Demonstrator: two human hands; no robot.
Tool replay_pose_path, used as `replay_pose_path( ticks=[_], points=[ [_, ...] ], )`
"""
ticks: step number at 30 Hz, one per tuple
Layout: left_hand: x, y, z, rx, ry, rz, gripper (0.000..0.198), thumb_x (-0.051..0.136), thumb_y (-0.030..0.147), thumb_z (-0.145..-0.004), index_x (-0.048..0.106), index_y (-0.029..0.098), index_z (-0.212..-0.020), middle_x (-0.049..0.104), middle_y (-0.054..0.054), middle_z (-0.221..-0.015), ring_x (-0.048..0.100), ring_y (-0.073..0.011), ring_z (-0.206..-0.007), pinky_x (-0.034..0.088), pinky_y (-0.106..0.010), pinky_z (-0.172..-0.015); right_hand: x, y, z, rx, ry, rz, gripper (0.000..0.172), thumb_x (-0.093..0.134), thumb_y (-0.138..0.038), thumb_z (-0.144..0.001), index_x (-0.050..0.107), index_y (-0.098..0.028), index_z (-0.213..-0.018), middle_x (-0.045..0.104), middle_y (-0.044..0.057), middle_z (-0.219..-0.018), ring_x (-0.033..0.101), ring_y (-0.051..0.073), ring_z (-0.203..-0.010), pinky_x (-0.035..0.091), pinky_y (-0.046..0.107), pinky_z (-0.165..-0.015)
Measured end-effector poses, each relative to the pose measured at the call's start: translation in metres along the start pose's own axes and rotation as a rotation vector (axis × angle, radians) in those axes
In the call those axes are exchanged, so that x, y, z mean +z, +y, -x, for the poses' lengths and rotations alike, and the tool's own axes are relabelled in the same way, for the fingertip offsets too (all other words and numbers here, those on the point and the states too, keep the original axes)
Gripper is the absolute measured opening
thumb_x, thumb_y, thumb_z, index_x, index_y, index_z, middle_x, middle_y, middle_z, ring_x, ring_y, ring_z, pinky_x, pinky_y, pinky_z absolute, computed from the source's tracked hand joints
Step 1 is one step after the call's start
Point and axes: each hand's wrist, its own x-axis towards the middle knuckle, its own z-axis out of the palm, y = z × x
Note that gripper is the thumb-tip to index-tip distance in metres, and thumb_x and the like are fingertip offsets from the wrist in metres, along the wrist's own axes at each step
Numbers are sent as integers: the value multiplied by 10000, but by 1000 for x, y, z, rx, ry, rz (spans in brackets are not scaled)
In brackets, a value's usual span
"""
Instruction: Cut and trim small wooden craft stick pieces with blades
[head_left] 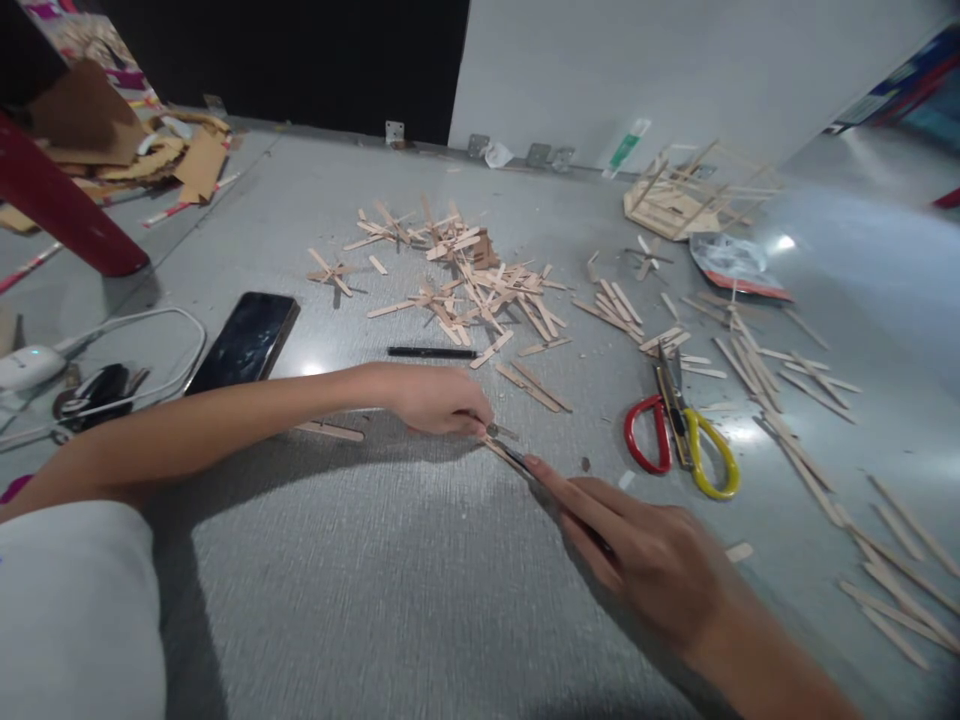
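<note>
**One stick (497, 450), one slim tool (515, 457)**

Well short of the grey surface (337, 590)'s far edge, our left hand (446, 398) pinches the stick; our right hand (645, 555) grips the tool. Our left forearm (247, 430) overlaps one phone (246, 338); nearby, one pen (431, 352), one pair of scissors (679, 418).

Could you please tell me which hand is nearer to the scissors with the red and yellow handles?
The right hand: it is just on the near side of the scissors, while the left hand is farther away, to their left.
</note>
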Motion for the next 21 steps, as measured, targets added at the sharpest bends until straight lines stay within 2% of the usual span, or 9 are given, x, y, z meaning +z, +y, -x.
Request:
replay_pose_path(
  ticks=[3, 8, 14, 18, 21],
  points=[
    [0, 1, 0, -1, 11, -8, 302, 439, 283, -988, 518, 187, -713, 567, -5, -612, 498, -125, -549, 341, -246, -560, -1, 1, 2, -1, -5, -15, 403, 400, -148, -1036, 580, -135, -1396, 754, 31, -873, 633, 105, -486, 501, 242, -478],
    [-3, 5, 1, -66, -28, 24, 333, 436, 310, -1002, 470, 198, -690, 486, 25, -537, 448, -113, -467, 302, -251, -506, -3, 3, 5, 30, -42, -30, 451, 439, -157, -1018, 565, -204, -1449, 760, 37, -855, 650, 99, -525, 513, 211, -517],
    [-5, 13, 1, -95, -33, 51, 344, 437, 267, -1000, 447, 194, -664, 448, 46, -511, 416, -93, -408, 307, -251, -498, -6, 6, 6, -7, -55, -4, 444, 402, -119, -1018, 573, -164, -1425, 755, 49, -872, 632, 95, -499, 501, 208, -498],
    [-2, 13, -1, -101, 2, 1, 322, 455, 157, -952, 439, 185, -631, 454, 36, -552, 408, -99, -479, 284, -253, -514, -13, 2, 2, -51, -118, -10, 701, 338, 58, -874, 399, -157, -1539, 711, 22, -826, 611, 111, -494, 480, 220, -467],
    [0, 13, -3, -85, 21, -37, 319, 475, 138, -933, 447, 180, -618, 470, 29, -569, 415, -104, -519, 275, -258, -533, -20, -4, -2, -57, -202, 34, 797, 341, 83, -800, 330, -141, -1565, 686, 23, -826, 626, 134, -528, 505, 236, -476]
  ],
)
